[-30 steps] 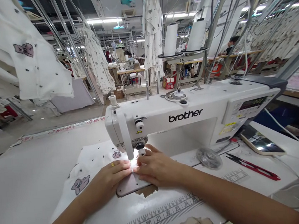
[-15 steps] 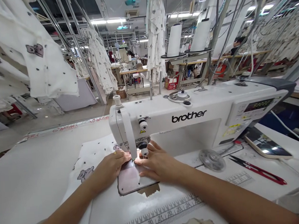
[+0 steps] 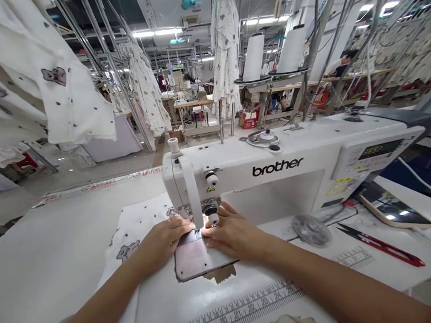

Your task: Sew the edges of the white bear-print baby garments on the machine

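A white sewing machine (image 3: 238, 179) marked "brother" stands before me, with a lit spot by its needle. To the left of the needle, my left hand (image 3: 167, 236) has its fingers together on white fabric (image 3: 142, 218) printed with bears and small dark spots. My right hand (image 3: 237, 232) lies just right of the needle, fingers spread and thumb apart. Its fingertips are partly hidden behind the machine head, and I see no cloth between them. The fabric spreads over the table behind and under my left forearm. In front of the needle the metal plate (image 3: 190, 259) shows bare.
Red-handled thread snips (image 3: 382, 246), a phone (image 3: 394, 205) and a clear round disc (image 3: 311, 229) lie on the right. A printed ruler (image 3: 238, 314) runs along the front. Printed garments (image 3: 70, 92) hang at left; thread cones (image 3: 254, 58) stand behind. A person sits far right.
The whole view has shifted slightly, so the machine and hands appear a little farther right. Both hands keep nearly the same place beside the needle.
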`<action>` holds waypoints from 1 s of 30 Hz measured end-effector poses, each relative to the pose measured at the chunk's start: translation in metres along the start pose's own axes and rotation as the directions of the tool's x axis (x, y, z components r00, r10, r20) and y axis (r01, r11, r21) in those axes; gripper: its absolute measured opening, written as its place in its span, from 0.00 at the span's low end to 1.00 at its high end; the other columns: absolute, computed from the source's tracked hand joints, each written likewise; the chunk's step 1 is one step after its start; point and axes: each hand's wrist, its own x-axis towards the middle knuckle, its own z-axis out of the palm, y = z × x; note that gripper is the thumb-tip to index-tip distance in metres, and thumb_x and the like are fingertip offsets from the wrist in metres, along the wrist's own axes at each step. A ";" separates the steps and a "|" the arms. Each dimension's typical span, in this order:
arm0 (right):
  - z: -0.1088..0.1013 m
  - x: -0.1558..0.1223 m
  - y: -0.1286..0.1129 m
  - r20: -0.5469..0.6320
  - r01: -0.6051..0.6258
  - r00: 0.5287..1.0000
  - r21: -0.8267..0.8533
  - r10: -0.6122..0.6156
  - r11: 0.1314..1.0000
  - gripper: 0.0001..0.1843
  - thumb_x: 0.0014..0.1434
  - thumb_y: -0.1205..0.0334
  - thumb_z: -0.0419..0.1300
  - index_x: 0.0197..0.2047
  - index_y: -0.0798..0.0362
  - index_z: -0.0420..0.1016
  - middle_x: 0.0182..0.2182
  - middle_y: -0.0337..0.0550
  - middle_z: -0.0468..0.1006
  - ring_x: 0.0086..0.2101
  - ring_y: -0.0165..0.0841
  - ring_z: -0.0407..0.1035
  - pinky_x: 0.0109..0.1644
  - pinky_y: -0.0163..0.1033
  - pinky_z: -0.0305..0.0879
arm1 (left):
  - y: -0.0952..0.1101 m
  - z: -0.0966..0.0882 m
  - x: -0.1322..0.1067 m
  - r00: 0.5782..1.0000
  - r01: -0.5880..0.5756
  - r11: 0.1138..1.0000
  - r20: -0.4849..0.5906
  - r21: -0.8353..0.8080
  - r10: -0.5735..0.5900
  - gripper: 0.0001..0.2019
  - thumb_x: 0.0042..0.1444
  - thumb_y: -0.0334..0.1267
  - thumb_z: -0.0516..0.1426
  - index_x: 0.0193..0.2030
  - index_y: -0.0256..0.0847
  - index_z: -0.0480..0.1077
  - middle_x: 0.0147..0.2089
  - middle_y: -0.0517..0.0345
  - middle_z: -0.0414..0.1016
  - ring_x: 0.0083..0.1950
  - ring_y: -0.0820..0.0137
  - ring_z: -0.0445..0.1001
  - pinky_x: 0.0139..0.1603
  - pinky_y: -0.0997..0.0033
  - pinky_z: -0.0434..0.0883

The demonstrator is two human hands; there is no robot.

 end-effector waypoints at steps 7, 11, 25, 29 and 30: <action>0.000 0.002 0.001 -0.068 0.015 0.998 -0.008 -0.016 1.000 0.10 0.68 0.58 0.56 0.49 0.48 0.75 0.44 0.41 0.76 0.50 0.37 0.63 0.68 0.51 0.43 | -0.074 -0.034 0.000 0.953 0.295 0.954 -0.091 0.046 -0.290 0.16 0.58 0.35 0.47 0.40 0.44 0.78 0.46 0.54 0.81 0.53 0.61 0.76 0.59 0.57 0.70; -0.002 0.001 -0.002 -0.083 0.078 0.994 0.018 -0.076 0.997 0.11 0.69 0.60 0.54 0.51 0.51 0.74 0.44 0.43 0.77 0.49 0.37 0.65 0.65 0.49 0.48 | -0.097 -0.063 -0.015 0.862 0.498 0.865 -0.139 0.063 -0.487 0.17 0.57 0.42 0.50 0.47 0.43 0.76 0.48 0.52 0.80 0.55 0.54 0.74 0.57 0.52 0.70; -0.007 0.003 -0.024 0.041 0.293 0.950 0.237 -0.311 0.926 0.09 0.67 0.59 0.56 0.39 0.54 0.76 0.38 0.42 0.78 0.43 0.32 0.68 0.61 0.43 0.55 | 0.048 -0.012 -0.021 0.896 0.439 0.890 -0.022 -0.120 -0.444 0.11 0.61 0.41 0.54 0.28 0.42 0.62 0.26 0.63 0.67 0.29 0.69 0.69 0.28 0.71 0.68; -0.009 0.002 -0.024 -0.003 0.310 0.948 0.228 -0.317 0.923 0.17 0.67 0.55 0.57 0.28 0.54 0.72 0.28 0.39 0.76 0.35 0.31 0.67 0.61 0.43 0.54 | 0.050 -0.005 -0.014 0.890 0.447 0.886 -0.034 -0.120 -0.454 0.02 0.59 0.37 0.56 0.37 0.43 0.66 0.30 0.61 0.71 0.33 0.65 0.72 0.32 0.67 0.70; -0.008 0.002 -0.023 -0.010 0.298 0.953 0.230 -0.304 0.926 0.17 0.67 0.54 0.57 0.28 0.54 0.71 0.28 0.39 0.76 0.35 0.31 0.67 0.61 0.42 0.55 | 0.051 -0.004 -0.013 0.899 0.423 0.900 -0.072 -0.109 -0.432 0.06 0.58 0.36 0.56 0.43 0.43 0.67 0.35 0.58 0.73 0.37 0.63 0.73 0.37 0.63 0.71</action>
